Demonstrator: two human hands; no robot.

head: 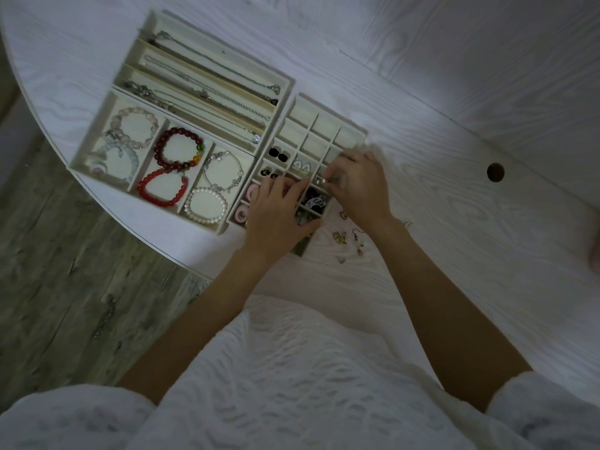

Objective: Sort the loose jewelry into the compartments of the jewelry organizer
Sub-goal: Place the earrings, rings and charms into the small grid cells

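Note:
A cream jewelry organizer with small square compartments (324,125) lies on the white table. My left hand (276,219) rests on its near cells, fingers spread over them. My right hand (360,186) hovers at its right edge and pinches a small silvery earring (324,180) above a cell. Black stud earrings (278,154), a silver pair (302,166) and pink rings (242,214) sit in cells. Loose gold and hook earrings (341,237) lie on the table just right of the organizer.
A tray with bead bracelets (168,164) and a tray with chain necklaces (207,82) stand left of the organizer. The table edge (107,203) curves at left over a wooden floor. A cable hole (495,172) is at right.

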